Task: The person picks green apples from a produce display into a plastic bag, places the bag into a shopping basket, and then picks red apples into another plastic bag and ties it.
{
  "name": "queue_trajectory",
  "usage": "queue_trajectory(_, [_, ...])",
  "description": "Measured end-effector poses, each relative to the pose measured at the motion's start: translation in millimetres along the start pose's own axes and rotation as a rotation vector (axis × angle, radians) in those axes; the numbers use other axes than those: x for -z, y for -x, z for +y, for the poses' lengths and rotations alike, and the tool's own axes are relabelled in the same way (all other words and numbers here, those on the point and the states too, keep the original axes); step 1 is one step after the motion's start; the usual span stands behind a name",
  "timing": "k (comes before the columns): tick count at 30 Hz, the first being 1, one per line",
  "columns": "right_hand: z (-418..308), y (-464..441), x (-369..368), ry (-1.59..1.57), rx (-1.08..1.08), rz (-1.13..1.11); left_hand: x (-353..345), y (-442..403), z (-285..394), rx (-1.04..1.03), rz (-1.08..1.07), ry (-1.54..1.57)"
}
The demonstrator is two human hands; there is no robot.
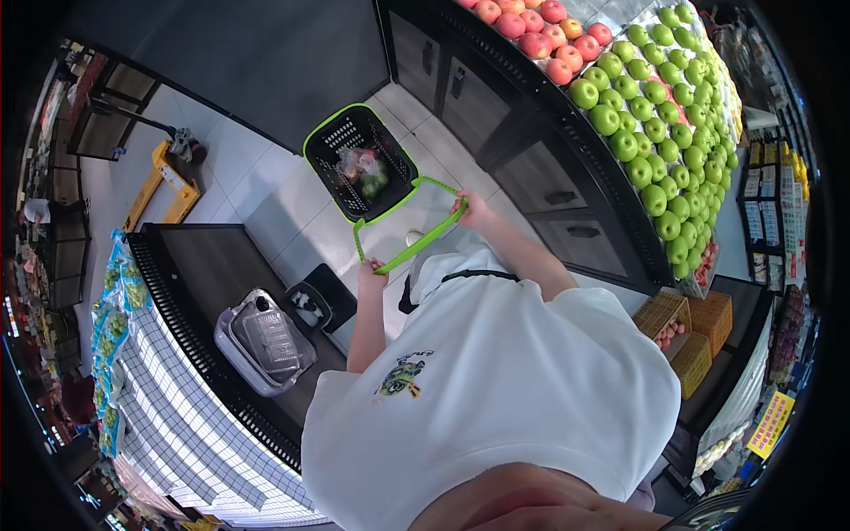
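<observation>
Both hands hold the long green handle [423, 241] of a black basket with a green rim [320, 133]. My left hand [373, 273] is wrapped round the handle's left end, low in the view. The right end is in the closed fingers of my right hand [471, 210]. The basket stands upright beyond the hands, over the tiled floor. Inside it lie clear plastic bags [365, 170] with something green and something reddish in them; their exact contents cannot be made out.
Green apples [655, 159] and red apples [553, 35] fill a stand at the right. A dark shelf at the left holds clear plastic containers [266, 343]. A yellow pallet jack [166, 186] stands at the upper left, wicker baskets [691, 361] at the lower right.
</observation>
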State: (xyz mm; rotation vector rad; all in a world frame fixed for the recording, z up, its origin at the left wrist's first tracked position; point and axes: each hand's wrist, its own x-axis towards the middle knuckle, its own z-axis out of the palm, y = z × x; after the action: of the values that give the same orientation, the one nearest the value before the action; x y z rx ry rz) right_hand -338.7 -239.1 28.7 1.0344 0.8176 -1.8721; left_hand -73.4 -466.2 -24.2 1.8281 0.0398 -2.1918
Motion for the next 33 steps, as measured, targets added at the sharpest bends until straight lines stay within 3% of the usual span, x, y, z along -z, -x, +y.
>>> queue_trajectory(2, [6.8, -4.4, 16.3, -0.019, 0.005, -0.019, 11.7, 2.2, -11.0, -0.063, -0.08, -0.064])
queue_trajectory(4, [7.7, -0.1, 30.3, -0.04, 0.01, -0.034, 26.3, -8.8, -37.5, -0.058, -0.001, -0.018])
queue_trajectory(6, [3.8, 4.3, 40.4, 0.205, 0.151, -0.035, 41.2, -3.9, -75.6, 0.074, 0.021, 0.067])
queue_trajectory(9, [-14.3, -36.0, 94.3, 0.144, 0.188, -0.095, 46.3, -10.9, -104.9, 0.044, -0.049, 0.007])
queue_trajectory(13, [-21.0, 22.5, 101.3, 0.086, 0.199, -0.078, 61.0, -10.1, -119.8, 0.111, -0.116, 0.055])
queue_trajectory(14, [-24.2, 27.3, 111.2, 0.097, 0.219, -0.061, 79.7, -30.2, -125.6, -0.254, -0.376, -0.556])
queue_trajectory(17, [-37.6, 38.7, 148.6, 0.094, 0.265, -0.06, 91.0, -70.9, -151.9, -0.317, -0.584, -0.904])
queue_trajectory(19, [-26.3, 52.8, 182.4, 0.077, 0.271, -0.061, 82.9, -10.6, -167.8, 0.248, -0.078, -0.181])
queue_trajectory(23, [8.3, 87.1, 220.5, -0.017, 0.236, -0.064, 113.7, 2.3, -164.7, 0.141, -0.039, -0.47])
queue_trajectory(27, [48.5, 88.1, 242.2, -0.12, 0.219, -0.045, 136.5, 16.0, -134.0, 0.281, -0.128, -0.331])
queue_trajectory(33, [90.0, 101.1, 232.2, -0.181, 0.184, -0.003, 129.3, 53.5, -94.3, 0.076, 0.058, -0.309])
